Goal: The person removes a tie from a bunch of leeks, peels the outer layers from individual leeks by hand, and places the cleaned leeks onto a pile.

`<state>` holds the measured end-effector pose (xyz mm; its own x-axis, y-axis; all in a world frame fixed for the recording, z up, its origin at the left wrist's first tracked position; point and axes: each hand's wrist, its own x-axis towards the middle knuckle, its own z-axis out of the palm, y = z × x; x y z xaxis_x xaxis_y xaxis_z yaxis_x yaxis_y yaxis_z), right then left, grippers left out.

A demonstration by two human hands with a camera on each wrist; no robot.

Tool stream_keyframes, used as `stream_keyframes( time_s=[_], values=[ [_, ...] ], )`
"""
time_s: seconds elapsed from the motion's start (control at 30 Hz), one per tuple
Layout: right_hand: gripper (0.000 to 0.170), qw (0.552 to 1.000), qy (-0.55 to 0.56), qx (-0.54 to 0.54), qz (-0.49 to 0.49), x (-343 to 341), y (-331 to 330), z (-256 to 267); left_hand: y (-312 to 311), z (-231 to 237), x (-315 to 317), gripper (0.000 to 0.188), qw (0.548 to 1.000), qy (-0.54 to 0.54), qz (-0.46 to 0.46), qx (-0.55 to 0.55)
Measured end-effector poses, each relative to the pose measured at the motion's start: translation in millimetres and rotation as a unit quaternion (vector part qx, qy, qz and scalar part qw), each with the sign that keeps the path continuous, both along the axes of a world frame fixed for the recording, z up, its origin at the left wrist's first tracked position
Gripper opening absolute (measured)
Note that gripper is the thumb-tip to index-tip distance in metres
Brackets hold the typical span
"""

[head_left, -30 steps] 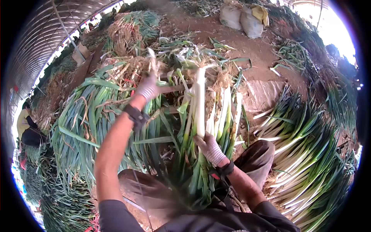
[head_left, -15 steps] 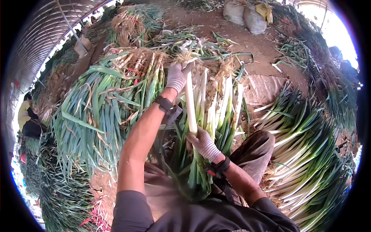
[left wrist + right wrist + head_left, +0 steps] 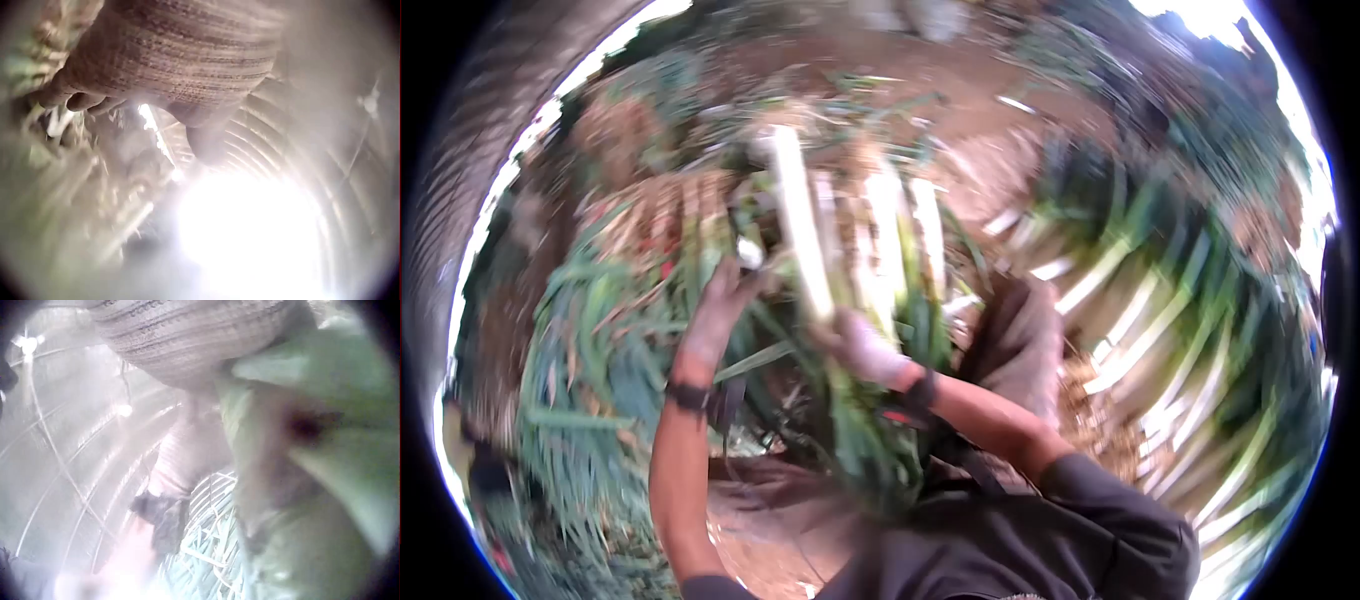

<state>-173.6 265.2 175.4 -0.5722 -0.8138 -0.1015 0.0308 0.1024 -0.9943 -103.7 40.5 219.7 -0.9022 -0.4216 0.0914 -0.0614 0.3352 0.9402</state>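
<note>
The right hand (image 3: 860,345), gloved, grips a thick leek (image 3: 800,220) where its white stalk meets the green; the root end points up and away. To its left, the gloved left hand (image 3: 718,312) is held over green leaves, with its fingers and thumb spread apart near the stalk. The left wrist view shows the left glove (image 3: 169,53) with its thumb apart from the fingers and a small white piece by the fingertips. Green leaves (image 3: 350,362) fill the space beside the right glove (image 3: 200,337) in the right wrist view. Motion blurs the frames.
Leafy bundles (image 3: 590,350) lie at left, and more white stalks (image 3: 885,235) stand just right of the held leek. A long pile of leeks (image 3: 1140,300) covers the right side. A bent knee (image 3: 1020,335) lies between. Behind is brown ground (image 3: 960,85).
The left hand has left the root end of the leek and moved down and left, its fingers now spread. The right hand keeps its grip, and the view has swung.
</note>
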Motion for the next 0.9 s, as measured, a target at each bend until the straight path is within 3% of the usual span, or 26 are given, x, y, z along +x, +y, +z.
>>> stream_keyframes(
  time_s=[0.03, 0.07, 0.1, 0.13, 0.17, 0.23, 0.3, 0.37, 0.43, 0.5, 0.53, 0.57, 0.6, 0.63, 0.67, 0.7, 0.73, 0.8, 0.83, 0.87, 0.9],
  values=[
    [0.026, 0.998, 0.039, 0.046, 0.013, -2, -7, 2, 25, -4, 3, 0.059, 0.997, -0.017, -0.016, 0.074],
    [0.022, 0.996, 0.079, 0.004, 0.029, -2, -7, 9, 51, -8, 6, 0.056, 0.988, -0.036, -0.025, 0.147],
    [0.032, 0.99, 0.13, -0.038, 0.039, 3, -26, -16, 66, 1, 5, 0.054, 0.984, -0.076, -0.022, 0.162],
    [0.032, 0.963, 0.265, -0.031, 0.045, 7, -14, 3, 74, 9, 3, 0.054, 0.984, -0.071, -0.006, 0.166],
    [0.045, 0.965, 0.245, 0.019, 0.094, 0, -12, 6, 77, 11, -1, 0.054, 0.984, -0.061, 0.014, 0.165],
    [0.049, 0.932, 0.348, 0.045, 0.096, -17, 6, 40, 27, -8, -11, 0.047, 0.989, 0.003, 0.081, 0.121],
    [0.063, 0.863, 0.501, 0.026, -0.065, -39, 26, 74, 17, 38, -18, 0.032, 0.991, 0.052, 0.111, 0.048],
    [0.075, 0.751, 0.628, -0.129, -0.158, -67, 41, 106, 9, 71, -31, 0.025, 0.997, 0.033, 0.058, 0.034],
    [0.076, 0.619, 0.761, -0.114, -0.158, -80, 54, 147, 39, 93, -39, 0.024, 0.998, -0.061, -0.014, -0.026],
    [0.071, 0.551, 0.813, -0.159, -0.1, -104, 65, 166, 117, 107, -39, 0.028, 0.995, -0.047, -0.083, 0.009],
    [0.061, 0.56, 0.817, -0.129, -0.046, -130, 78, 158, 131, 102, -45, 0.037, 0.989, -0.013, -0.141, -0.04],
    [0.052, 0.569, 0.816, -0.097, 0.008, -156, 90, 151, 150, 114, -44, 0.042, 0.978, -0.037, -0.204, -0.006],
    [0.042, 0.579, 0.81, -0.065, 0.062, -179, 104, 146, 145, 101, -56, 0.05, 0.967, -0.051, -0.213, -0.128],
    [0.043, 0.628, 0.768, 0.06, 0.111, -171, 123, 169, 132, 79, -67, 0.044, 0.949, 0.03, -0.203, -0.24],
    [0.039, 0.485, 0.868, 0.104, 0.025, -179, 151, 172, 151, 100, -70, 0.05, 0.918, -0.093, -0.161, -0.351],
    [0.043, 0.474, 0.867, 0.152, 0.022, -192, 170, 174, 165, 121, -76, 0.055, 0.862, -0.212, -0.126, -0.443],
    [0.038, 0.463, 0.88, 0.094, -0.043, -210, 197, 165, 146, 107, -86, 0.06, 0.845, -0.181, -0.076, -0.497],
    [0.039, 0.539, 0.801, 0.194, -0.173, -208, 245, 179, 121, 102, -96, 0.071, 0.784, -0.059, 0.039, -0.617],
    [0.038, 0.551, 0.764, 0.232, -0.242, -218, 278, 172, 96, 98, -109, 0.074, 0.697, 0.05, 0.161, -0.697],
    [0.039, 0.559, 0.722, 0.269, -0.307, -229, 311, 164, 80, 99, -106, 0.068, 0.601, 0.065, 0.274, -0.748],
    [0.04, 0.557, 0.663, 0.299, -0.401, -230, 353, 152, 54, 108, -101, 0.074, 0.599, 0.107, 0.302, -0.733]
  ],
)
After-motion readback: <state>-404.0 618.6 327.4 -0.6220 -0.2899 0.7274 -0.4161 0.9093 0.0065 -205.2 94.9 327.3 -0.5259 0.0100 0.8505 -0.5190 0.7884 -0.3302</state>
